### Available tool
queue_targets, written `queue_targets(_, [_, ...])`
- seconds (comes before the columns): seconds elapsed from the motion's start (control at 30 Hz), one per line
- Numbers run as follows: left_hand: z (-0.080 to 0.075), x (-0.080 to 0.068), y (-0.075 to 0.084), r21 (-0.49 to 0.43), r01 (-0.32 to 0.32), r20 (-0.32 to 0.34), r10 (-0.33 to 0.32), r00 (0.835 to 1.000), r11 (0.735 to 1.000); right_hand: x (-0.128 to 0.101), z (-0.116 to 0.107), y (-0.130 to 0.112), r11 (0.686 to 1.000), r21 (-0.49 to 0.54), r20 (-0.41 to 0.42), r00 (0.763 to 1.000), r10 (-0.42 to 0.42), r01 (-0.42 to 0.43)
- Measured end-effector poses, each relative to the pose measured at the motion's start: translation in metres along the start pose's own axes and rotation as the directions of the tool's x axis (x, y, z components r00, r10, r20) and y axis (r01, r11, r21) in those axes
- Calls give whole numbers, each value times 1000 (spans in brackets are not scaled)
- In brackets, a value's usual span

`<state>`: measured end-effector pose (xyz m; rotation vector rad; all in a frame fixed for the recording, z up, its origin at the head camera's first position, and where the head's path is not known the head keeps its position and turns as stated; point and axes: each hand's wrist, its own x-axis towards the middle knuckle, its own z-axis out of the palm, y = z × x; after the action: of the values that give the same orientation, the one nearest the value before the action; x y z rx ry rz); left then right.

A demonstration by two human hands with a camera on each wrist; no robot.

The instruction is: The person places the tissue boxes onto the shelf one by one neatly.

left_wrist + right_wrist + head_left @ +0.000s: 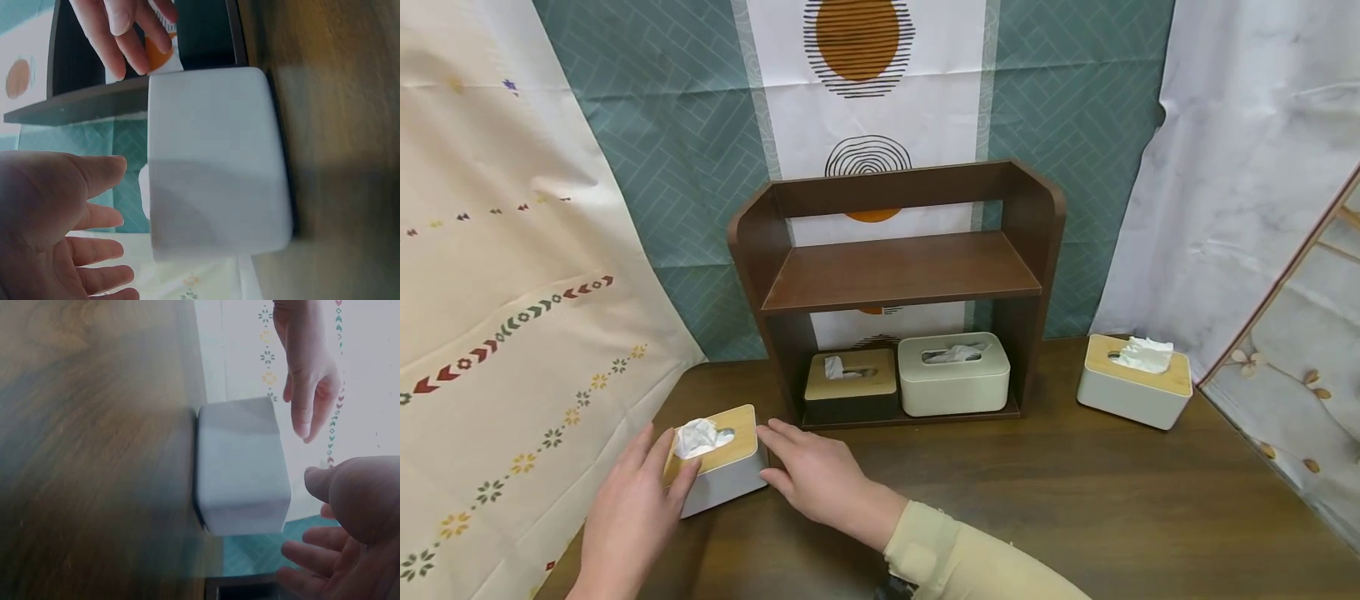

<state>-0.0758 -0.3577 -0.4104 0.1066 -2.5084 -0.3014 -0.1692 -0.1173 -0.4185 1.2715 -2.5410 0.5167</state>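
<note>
A small grey tissue box (727, 477) with a wooden lid and a white tissue sticking out stands on the brown table (1037, 492) at the near left. My left hand (636, 500) is open at its left side, thumb close to the lid edge. On its right side, my open right hand (816, 473) has its fingertips near the box's far corner. In the left wrist view the box (212, 162) sits a small gap from my spread left hand (56, 225). The right wrist view shows the box (240, 462) just clear of my right hand (356, 512). I cannot tell whether either hand touches it.
A dark wooden two-level shelf (898, 271) stands at the back centre, with a dark tissue box (850, 385) and a white tissue box (953, 377) in its lower level. Another wooden-lidded tissue box (1135, 385) sits at the right. Patterned cloths hang behind and on both sides.
</note>
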Motion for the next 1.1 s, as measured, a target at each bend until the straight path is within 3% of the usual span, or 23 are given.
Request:
queue_targets(0.17, [-1, -5, -9, -4, 70, 59, -70, 996, 998, 1, 3, -5, 1000, 3, 23, 1000, 20, -20])
queue_targets(0.5, [-3, -11, -15, 17, 135, 131, -136, 982, 991, 6, 9, -11, 999, 14, 51, 998, 42, -43])
queue_targets(0.83, [-5, -13, -17, 44, 188, 258, -193, 947, 981, 8, 15, -14, 999, 16, 78, 996, 34, -36])
queue_targets(1.0, [-5, -11, -19, 58, 224, 324, -231, 918, 973, 9, 18, -15, 999, 27, 87, 996, 31, -33])
queue_targets(1.1, [-5, -10, -18, 64, 235, 337, -243, 910, 970, 9, 18, -15, 999, 37, 85, 996, 21, -25])
